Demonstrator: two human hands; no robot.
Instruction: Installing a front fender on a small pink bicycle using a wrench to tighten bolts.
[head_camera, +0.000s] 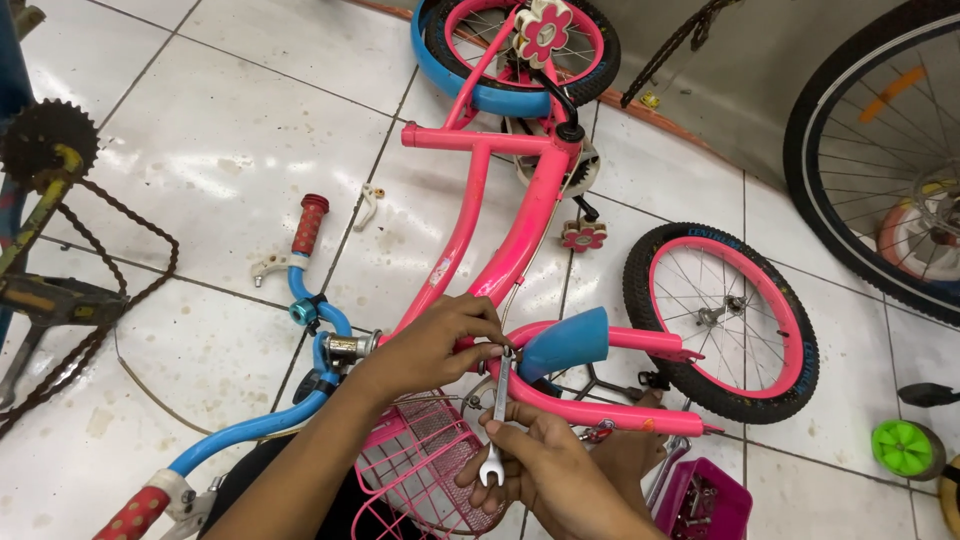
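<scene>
the pink wire basket (420, 465) at the front of the bike sits just under your wrists, and nothing shows inside it. at the lower right a small magenta tray (705, 500) rests on the tiled floor (220, 150) with metal bits in it, too small to tell apart; a silvery tool lies beside it.

the wrench (497, 420) is a slim, silver double open-ended one, standing nearly upright. its top end meets the fitting where the pink fork (600, 410) joins the pink frame (470, 230), just left of the blue fender (568, 340). your right hand (545, 465) is closed around its lower half, thumb and fingers pinching the shank, the bottom jaw poking out below. your left hand (445, 340) is curled over the fitting at the top, fingertips at the wrench head.

the bike lies on its side, front wheel (720, 320) detached nearby, blue handlebar (300, 330) to your left.
</scene>
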